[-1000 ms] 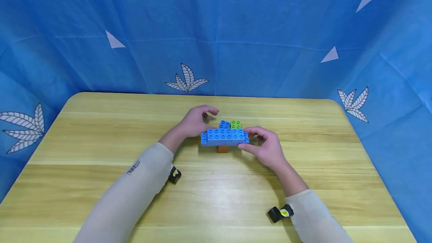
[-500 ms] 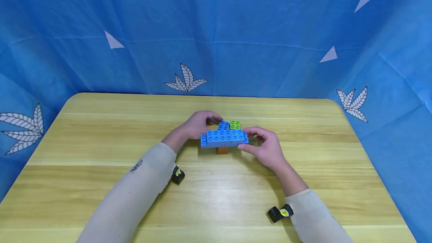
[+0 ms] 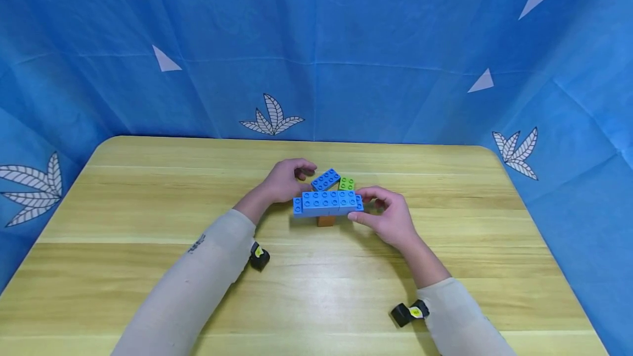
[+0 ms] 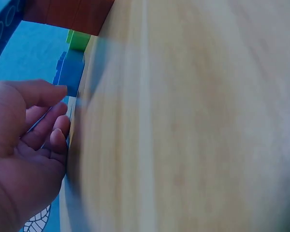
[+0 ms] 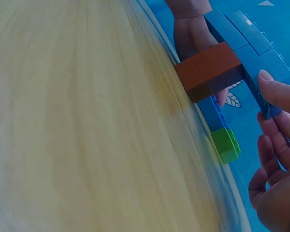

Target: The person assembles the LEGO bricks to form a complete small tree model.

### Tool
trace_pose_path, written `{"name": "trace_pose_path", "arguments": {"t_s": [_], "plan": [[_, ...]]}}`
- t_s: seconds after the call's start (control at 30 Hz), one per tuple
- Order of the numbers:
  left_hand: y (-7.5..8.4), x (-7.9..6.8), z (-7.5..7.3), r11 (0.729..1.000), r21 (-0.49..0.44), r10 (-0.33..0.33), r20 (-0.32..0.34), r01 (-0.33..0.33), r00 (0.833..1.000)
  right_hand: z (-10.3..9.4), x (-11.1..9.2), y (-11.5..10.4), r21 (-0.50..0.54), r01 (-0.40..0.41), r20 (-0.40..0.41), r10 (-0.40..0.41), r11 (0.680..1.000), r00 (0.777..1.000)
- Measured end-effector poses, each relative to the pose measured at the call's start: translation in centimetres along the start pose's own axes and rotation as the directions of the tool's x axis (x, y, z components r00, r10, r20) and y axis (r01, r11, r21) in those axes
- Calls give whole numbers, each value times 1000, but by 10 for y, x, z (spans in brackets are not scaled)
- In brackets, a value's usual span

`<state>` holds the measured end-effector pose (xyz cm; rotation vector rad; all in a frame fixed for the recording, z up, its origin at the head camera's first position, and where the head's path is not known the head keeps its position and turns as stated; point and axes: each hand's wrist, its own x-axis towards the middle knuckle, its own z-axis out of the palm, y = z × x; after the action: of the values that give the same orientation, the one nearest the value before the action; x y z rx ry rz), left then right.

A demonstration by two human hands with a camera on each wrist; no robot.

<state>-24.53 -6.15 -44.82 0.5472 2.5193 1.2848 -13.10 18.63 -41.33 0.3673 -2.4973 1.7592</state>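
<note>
A T-shaped build of toy building bricks [image 3: 321,202] stands on the table, its two layers of blue bricks [image 5: 251,48] overhanging a brown stack [image 5: 209,72]. My right hand [image 3: 388,216] pinches the right end of the blue top between thumb and fingers. Just behind the build lies a loose blue brick [image 3: 326,179], turned at a slant. My left hand [image 3: 284,180] is beside it with fingers loosely bent, and a digit tip is right at the brick's end in the left wrist view. A small green brick [image 3: 346,183] sits to the right of the loose blue one.
The wooden table [image 3: 173,191] extends on all sides of the bricks. Behind its far edge hangs a blue cloth [image 3: 386,32] with white leaf prints. A black wrist camera [image 3: 259,257] is strapped at the left sleeve, another black camera [image 3: 403,313] at the right.
The loose blue brick has turned clockwise and stands out more from behind the build. My left hand moved in towards it, then back left slightly. The right hand keeps its grip.
</note>
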Motion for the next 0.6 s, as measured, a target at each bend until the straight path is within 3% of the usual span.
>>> {"name": "trace_pose_path", "arguments": {"t_s": [0.3, 0.6], "plan": [[2, 4, 3, 1000, 21, -18, 19, 18, 1000, 0, 0, -1, -4, -16, 1, 16, 1000, 1000], [-1, 5, 6, 999, 45, -4, -44, 6, 999, 0, 0, -1, 8, -4, 5, 4, 1000, 1000]]}}
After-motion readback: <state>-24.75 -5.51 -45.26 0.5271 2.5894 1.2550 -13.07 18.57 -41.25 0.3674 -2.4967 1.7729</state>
